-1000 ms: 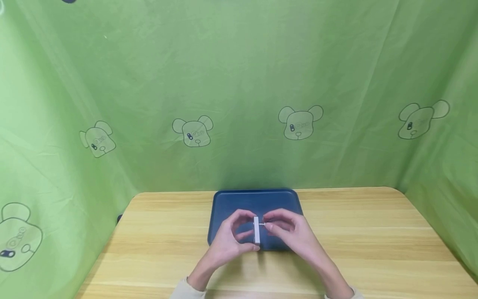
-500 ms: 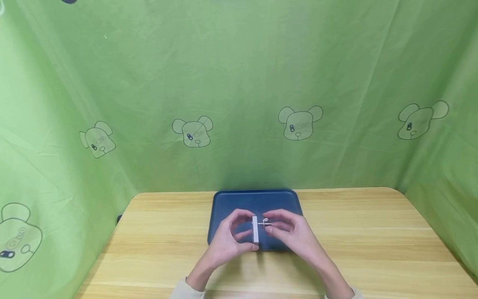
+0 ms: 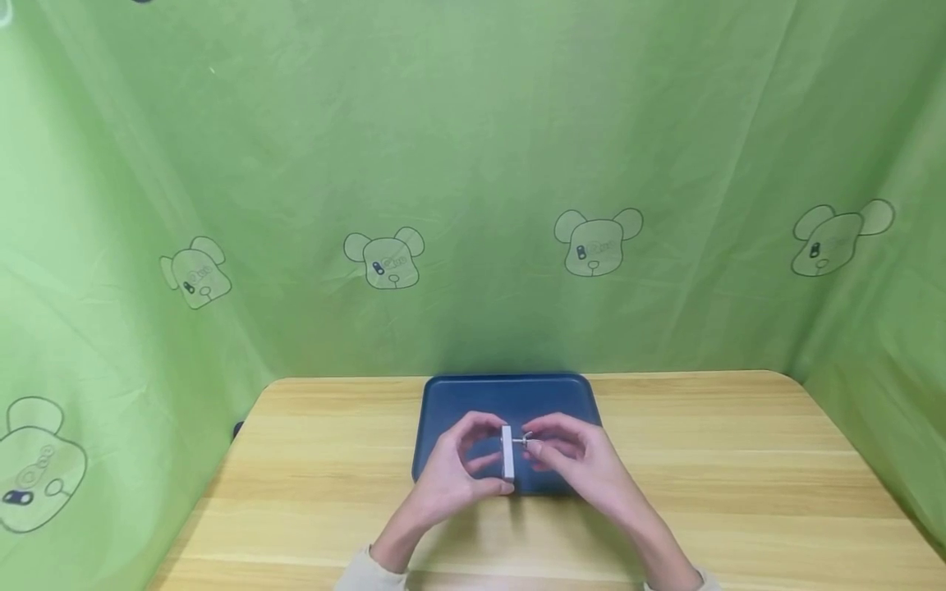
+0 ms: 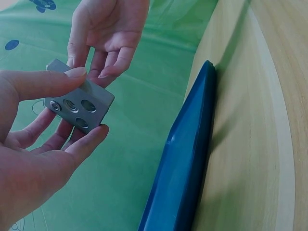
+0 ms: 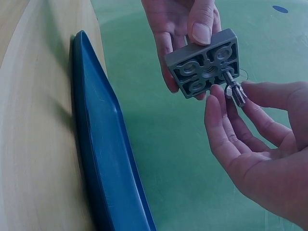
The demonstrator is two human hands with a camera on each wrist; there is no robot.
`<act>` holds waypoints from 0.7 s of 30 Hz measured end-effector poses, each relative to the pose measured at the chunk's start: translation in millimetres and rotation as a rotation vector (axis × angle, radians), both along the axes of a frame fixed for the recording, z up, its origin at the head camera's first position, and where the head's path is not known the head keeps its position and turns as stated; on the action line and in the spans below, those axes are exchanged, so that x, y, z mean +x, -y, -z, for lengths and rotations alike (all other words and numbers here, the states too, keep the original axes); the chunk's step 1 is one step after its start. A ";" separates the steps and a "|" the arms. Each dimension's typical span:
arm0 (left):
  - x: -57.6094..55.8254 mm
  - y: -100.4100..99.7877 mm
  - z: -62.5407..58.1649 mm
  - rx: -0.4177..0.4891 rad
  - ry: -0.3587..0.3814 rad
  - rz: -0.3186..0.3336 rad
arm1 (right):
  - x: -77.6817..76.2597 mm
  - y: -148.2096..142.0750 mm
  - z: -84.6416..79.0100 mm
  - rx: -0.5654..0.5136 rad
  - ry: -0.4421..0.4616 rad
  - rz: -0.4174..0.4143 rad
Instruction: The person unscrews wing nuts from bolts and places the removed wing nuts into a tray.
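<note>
My left hand [image 3: 451, 476] grips a square grey metal block [image 4: 89, 101] by its edges, thumb on one side and fingers on the other. Several round holes pierce the block, and the left wrist view shows a bolt head [image 4: 55, 105] in a corner one. From the block's ribbed back a threaded bolt [image 5: 237, 94] sticks out toward my right hand [image 3: 584, 464]. On its thread sits a wing nut [image 5: 229, 92], which the right thumb and fingertips pinch. Both hands hold these parts in the air above the tray's near edge.
A blue tray [image 3: 473, 390] lies at the far middle of the wooden table [image 3: 702, 460], behind and below the hands. Green curtains [image 3: 473, 123] with printed bear heads enclose the table at the back and sides.
Half a second ago the right fingertips were spread wider and the wing nut showed more plainly; now they close on it again. The block has shifted only slightly in the left hand's steady grip.
</note>
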State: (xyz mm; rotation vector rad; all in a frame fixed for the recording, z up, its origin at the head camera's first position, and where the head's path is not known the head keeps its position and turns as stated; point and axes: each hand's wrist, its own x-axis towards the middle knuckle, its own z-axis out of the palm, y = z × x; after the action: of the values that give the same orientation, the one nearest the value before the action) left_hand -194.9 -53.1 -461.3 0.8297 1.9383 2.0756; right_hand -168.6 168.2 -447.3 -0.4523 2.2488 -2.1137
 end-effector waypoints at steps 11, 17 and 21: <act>-0.7 0.2 1.7 -0.009 -0.011 -0.002 | 1.1 0.9 -1.6 0.024 -0.010 0.005; -0.1 -0.1 1.1 0.006 -0.003 0.008 | 0.6 1.7 -2.2 0.023 0.007 0.037; 0.4 -0.2 0.2 0.001 -0.002 0.009 | -0.5 1.3 -1.7 0.028 -0.001 0.040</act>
State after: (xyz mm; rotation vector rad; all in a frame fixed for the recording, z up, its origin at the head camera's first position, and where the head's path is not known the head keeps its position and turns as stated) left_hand -194.5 -52.9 -461.5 0.8387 1.9314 2.0712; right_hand -169.0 166.9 -445.6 -0.4113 2.3035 -2.0983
